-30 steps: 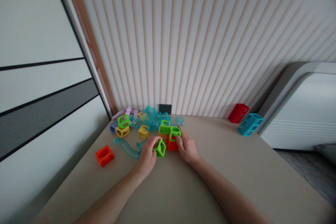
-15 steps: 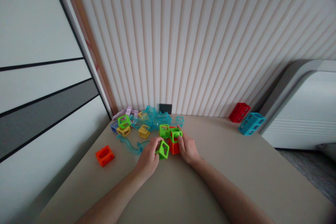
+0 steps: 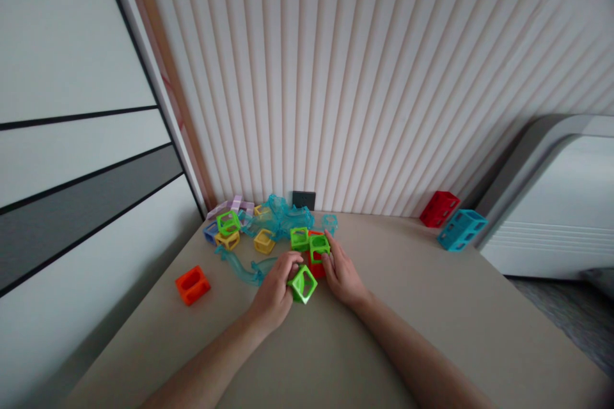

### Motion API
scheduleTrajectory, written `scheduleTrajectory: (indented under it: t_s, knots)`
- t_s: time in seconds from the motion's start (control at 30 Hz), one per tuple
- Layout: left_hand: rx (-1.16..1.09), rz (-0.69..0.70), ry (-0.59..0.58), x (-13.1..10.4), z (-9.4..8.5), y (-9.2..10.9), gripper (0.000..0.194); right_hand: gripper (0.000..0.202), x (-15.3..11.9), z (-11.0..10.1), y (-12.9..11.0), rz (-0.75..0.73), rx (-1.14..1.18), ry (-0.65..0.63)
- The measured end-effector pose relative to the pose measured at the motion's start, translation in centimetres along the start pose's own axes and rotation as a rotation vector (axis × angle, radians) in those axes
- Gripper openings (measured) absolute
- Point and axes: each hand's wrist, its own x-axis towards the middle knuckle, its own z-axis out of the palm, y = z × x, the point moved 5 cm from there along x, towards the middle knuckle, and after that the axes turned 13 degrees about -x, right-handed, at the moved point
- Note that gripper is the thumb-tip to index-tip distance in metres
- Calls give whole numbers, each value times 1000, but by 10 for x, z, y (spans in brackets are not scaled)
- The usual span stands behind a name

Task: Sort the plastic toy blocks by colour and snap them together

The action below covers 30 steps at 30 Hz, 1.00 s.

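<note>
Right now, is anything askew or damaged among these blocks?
No clear damage or spill. The orange block sits alone at left, turned at an angle; the green cube frame in the left hand is tilted, apparently from being held.

The left hand (image 3: 277,287) covers the left side of the green open-frame cube (image 3: 303,284) it grips, and some of its fingers are out of sight. Beyond, a red block (image 3: 316,269) is mostly hidden by the upright green block (image 3: 319,249) and the right hand (image 3: 342,275), whose finger contacts are partly hidden. At the far left, translucent blue tube pieces (image 3: 283,219) overlap, so their number cannot be told. The black wall plate (image 3: 304,200) is too small to read. Both forearms and the tabletop (image 3: 407,255) are cut off at the near edge. The white panelled furniture (image 3: 566,204) runs out of view on the right; the grey floor covering (image 3: 559,307) is blurred.
</note>
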Motion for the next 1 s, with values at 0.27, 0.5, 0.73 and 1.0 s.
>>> scheduleTrajectory:
  t_s: [0.27, 0.5, 0.73, 1.0]
  knots:
    - [-130, -60, 101, -1, -10, 5, 24, 50, 1, -2, 1, -13, -9, 61]
    - [-222, -134, 122, 0, -7, 4, 23, 56, 2, -9, -7, -64, -62, 116]
    - [-217, -104, 141, 0, -8, 2, 16, 53, -9, -31, -32, -265, -170, 252]
    - [-39, 194, 181, -3, -12, 23, 12, 58, -28, -25, -76, -539, -44, 58]
